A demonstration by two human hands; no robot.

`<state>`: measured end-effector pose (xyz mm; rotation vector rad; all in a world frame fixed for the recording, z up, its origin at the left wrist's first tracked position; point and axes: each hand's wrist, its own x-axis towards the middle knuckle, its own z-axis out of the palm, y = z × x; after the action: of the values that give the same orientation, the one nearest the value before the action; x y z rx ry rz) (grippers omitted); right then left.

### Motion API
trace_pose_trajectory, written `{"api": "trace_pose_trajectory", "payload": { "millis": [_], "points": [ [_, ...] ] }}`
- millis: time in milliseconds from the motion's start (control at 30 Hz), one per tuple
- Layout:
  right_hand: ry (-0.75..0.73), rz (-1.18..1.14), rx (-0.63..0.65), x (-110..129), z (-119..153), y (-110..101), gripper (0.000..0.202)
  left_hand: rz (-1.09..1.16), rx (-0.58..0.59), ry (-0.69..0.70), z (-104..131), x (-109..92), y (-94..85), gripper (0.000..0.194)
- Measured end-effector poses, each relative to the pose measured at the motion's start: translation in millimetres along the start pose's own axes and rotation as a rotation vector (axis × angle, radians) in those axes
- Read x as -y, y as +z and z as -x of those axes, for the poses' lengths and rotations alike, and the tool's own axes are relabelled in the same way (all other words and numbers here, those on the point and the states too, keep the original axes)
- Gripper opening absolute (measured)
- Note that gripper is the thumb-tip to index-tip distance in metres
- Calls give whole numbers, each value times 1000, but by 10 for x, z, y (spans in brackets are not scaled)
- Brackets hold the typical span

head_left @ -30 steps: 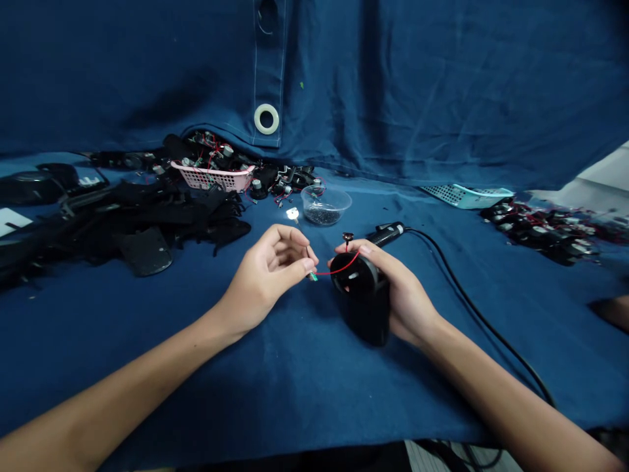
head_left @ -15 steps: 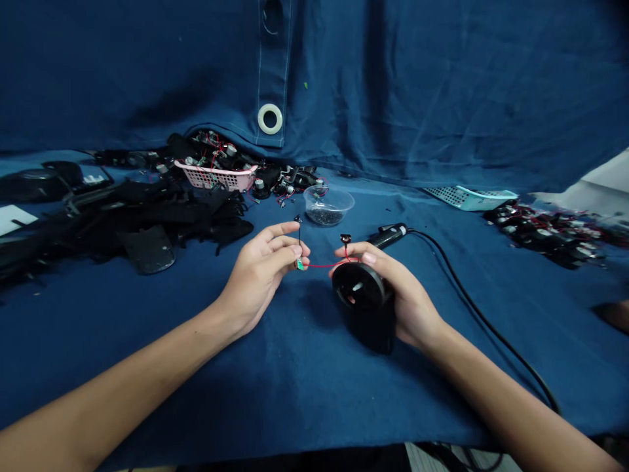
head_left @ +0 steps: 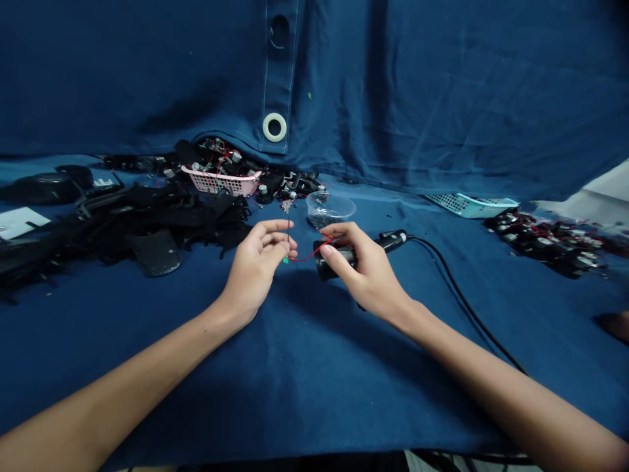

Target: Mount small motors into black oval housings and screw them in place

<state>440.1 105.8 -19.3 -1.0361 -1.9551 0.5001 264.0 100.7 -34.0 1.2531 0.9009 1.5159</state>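
My left hand is closed in a pinch on a small green circuit board. A thin dark wire stands up from that pinch, and a small metallic piece shows near its top. From the board a red wire runs across to my right hand. That hand is wrapped round a black round plastic housing, its thumb and fingertips near the red wire. The housing lies on its side in the grip, and my fingers cover part of it.
A clear tub of small dark pieces stands just beyond my hands. A corded black tool lies at right. Black plastic parts are heaped at left, a pink basket behind; a teal basket and wired parts sit far right.
My right hand has turned the housing, so its open round face no longer points at me. The housing has moved up and left, closer to my left hand, and the red wire now sags.
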Motion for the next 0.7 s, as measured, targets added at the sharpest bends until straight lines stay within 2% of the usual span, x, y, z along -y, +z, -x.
{"api": "trace_pose_trajectory", "payload": {
  "millis": [133, 267, 400, 533, 700],
  "points": [
    [-6, 42, -21, -14, -72, 39, 26, -197, -22, 43, -22, 18, -60, 21],
    [-108, 159, -40, -43, 36, 48, 25, -450, -18, 159, 30, 5, -71, 21],
    [-215, 345, 12, -57, 134, 2, 26, -646, 17, 289, 78, -34, -74, 18],
    [-206, 379, 49, -85, 154, -10, 24, -757, 26, 386, 77, -37, -80, 13],
    [-237, 502, 98, -113, 164, 25, 30, -872, 100, 376, 37, 38, -107, 7]
  ]
}}
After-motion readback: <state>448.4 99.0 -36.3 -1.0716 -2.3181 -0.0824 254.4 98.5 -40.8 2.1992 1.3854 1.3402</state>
